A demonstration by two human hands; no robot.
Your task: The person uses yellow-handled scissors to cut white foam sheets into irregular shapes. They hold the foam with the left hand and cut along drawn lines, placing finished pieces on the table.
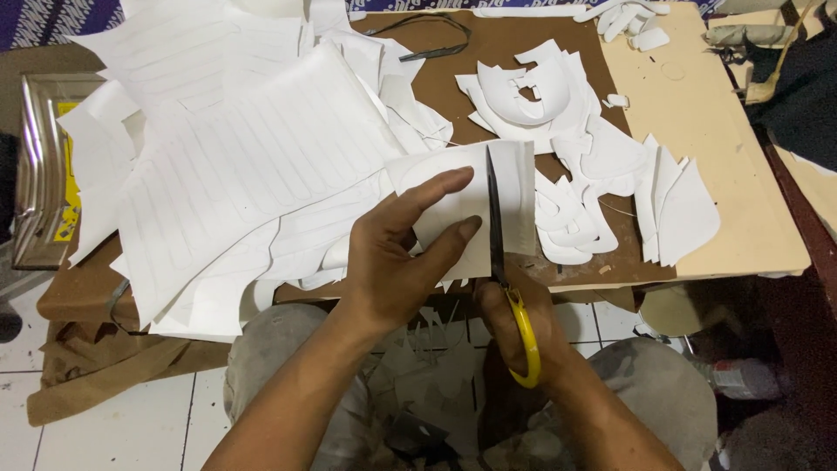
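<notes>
My left hand [397, 257] pinches a white sheet piece [453, 205] between thumb and fingers, holding it just above the table's front edge. My right hand [514, 327] grips yellow-handled scissors [504, 270]. Their dark blades run upward through the sheet, right of my left fingers. The cut line reaches almost to the piece's top edge. A drawn curved outline shows on the piece.
Large white sheets [235, 166] with drawn outlines are stacked at the left on the brown table [453, 96]. Cut white shapes [593, 166] lie at the right. Offcuts litter my lap and the tiled floor [113, 419]. A metal tray [39, 166] is far left.
</notes>
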